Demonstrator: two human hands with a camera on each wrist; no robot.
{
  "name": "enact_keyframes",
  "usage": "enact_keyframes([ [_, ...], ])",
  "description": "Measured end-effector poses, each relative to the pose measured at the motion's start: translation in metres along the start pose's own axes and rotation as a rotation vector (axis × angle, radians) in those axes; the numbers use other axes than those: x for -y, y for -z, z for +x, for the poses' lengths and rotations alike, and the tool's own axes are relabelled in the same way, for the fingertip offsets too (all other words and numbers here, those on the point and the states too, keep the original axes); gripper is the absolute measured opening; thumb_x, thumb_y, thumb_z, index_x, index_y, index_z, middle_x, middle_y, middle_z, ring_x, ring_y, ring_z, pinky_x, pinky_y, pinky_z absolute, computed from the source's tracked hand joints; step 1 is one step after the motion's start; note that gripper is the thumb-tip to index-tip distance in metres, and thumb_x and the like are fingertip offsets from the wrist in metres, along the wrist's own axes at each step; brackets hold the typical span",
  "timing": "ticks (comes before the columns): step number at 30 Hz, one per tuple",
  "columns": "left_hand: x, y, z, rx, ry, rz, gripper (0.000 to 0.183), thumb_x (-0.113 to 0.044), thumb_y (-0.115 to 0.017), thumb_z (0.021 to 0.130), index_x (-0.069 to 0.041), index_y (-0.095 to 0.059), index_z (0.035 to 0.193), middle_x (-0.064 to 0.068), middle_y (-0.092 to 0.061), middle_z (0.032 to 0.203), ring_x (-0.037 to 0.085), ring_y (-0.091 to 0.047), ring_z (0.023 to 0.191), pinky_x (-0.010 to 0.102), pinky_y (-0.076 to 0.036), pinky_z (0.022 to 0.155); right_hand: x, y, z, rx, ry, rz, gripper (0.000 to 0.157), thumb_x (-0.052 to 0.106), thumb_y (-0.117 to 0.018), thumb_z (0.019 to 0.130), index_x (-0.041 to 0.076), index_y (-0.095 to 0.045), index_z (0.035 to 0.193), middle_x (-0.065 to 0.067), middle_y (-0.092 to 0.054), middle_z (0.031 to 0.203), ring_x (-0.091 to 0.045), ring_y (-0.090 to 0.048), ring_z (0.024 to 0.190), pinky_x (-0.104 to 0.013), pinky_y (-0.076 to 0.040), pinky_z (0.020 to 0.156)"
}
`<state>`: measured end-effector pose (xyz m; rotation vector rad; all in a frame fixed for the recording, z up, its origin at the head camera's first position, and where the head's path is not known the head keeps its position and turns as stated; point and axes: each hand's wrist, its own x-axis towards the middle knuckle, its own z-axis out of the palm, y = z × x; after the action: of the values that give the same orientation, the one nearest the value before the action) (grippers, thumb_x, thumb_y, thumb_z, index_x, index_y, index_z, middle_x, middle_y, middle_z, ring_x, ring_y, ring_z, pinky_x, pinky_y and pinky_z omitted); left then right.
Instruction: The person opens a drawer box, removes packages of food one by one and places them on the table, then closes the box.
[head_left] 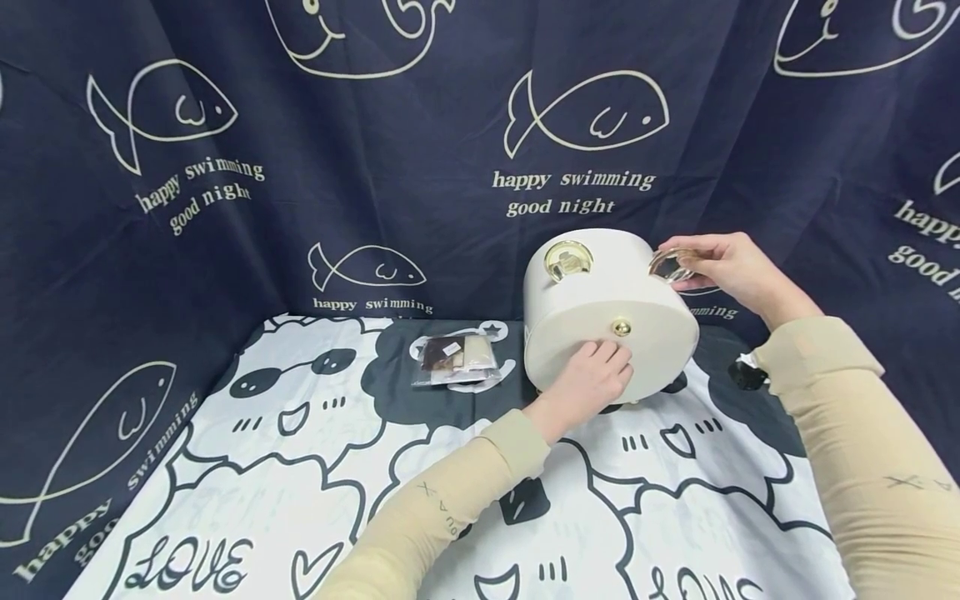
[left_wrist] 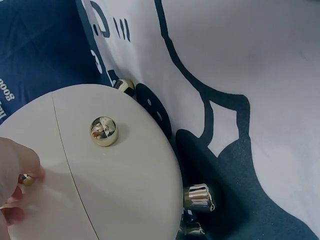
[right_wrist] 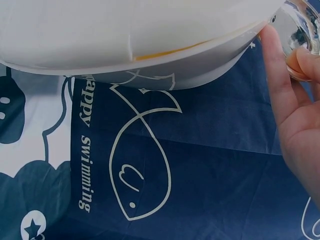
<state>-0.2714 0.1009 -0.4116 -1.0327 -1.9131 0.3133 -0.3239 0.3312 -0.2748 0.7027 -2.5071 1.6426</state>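
Head view, left to right: plastic packet on the printed cloth, then left hand up against the front of the round white box, just below a gold knob. Box right between both hands, front toward the camera. Right hand pinching a shiny disc at the box's upper right. Left wrist bonus: left hand curled round a second knob, seam running between the two. Can't make out either from up top, lol.
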Motion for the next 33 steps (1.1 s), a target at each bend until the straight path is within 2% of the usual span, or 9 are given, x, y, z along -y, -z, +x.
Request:
enact_keyframes([
  [3, 0.0006, 0.0002, 0.0005, -0.010, -0.012, -0.006, 0.043, -0.013, -0.024, 0.097, -0.022, -0.065, 0.091, -0.005, -0.056, 0.097, 0.014, -0.051, 0.089, 0.026, -0.039, 0.071, -0.0001, 0.0000, -0.0001, -0.004, -0.004, 0.000, 0.027, -0.005, -0.049, 0.093, -0.004, -0.060, 0.118, 0.005, -0.070, 0.101, -0.008, -0.067, 0.088, -0.029, -0.056, 0.068],
  [8, 0.0028, -0.0006, 0.0012, -0.011, -0.037, -0.008, 0.040, -0.015, -0.027, 0.098, -0.024, -0.066, 0.091, -0.006, -0.056, 0.097, 0.013, -0.050, 0.088, 0.023, -0.039, 0.070, 0.0008, -0.0004, 0.0008, -0.008, -0.005, 0.011, 0.028, -0.006, -0.050, 0.092, -0.002, -0.062, 0.117, 0.006, -0.070, 0.101, -0.007, -0.067, 0.088, -0.029, -0.056, 0.068],
  [15, 0.0006, 0.0005, 0.0017, 0.027, -0.028, -0.039, 0.038, -0.012, -0.029, 0.095, -0.021, -0.067, 0.091, -0.003, -0.056, 0.098, 0.015, -0.050, 0.089, 0.025, -0.039, 0.073, 0.0010, -0.0021, 0.0019, -0.014, -0.017, 0.020, 0.029, -0.008, -0.049, 0.092, 0.001, -0.064, 0.115, 0.007, -0.069, 0.100, -0.007, -0.067, 0.088, -0.029, -0.056, 0.068],
  [23, -0.0004, 0.0043, 0.0006, 0.016, -0.029, -0.048, 0.027, -0.015, -0.041, 0.095, -0.019, -0.067, 0.088, -0.002, -0.055, 0.095, 0.015, -0.049, 0.089, 0.024, -0.039, 0.072, 0.0006, -0.0004, -0.0004, -0.009, -0.004, -0.001, 0.027, -0.005, -0.049, 0.093, -0.005, -0.060, 0.117, 0.005, -0.070, 0.100, -0.007, -0.067, 0.088, -0.029, -0.056, 0.068],
  [33, -0.0005, 0.0071, -0.0021, 0.020, -0.050, -0.063, 0.027, -0.014, -0.042, 0.095, -0.019, -0.067, 0.087, -0.002, -0.054, 0.093, 0.015, -0.049, 0.089, 0.024, -0.037, 0.069, 0.0003, -0.0008, 0.0012, -0.019, -0.028, -0.024, 0.027, -0.003, -0.050, 0.093, -0.005, -0.059, 0.119, 0.007, -0.070, 0.100, -0.010, -0.067, 0.089, -0.030, -0.056, 0.069],
])
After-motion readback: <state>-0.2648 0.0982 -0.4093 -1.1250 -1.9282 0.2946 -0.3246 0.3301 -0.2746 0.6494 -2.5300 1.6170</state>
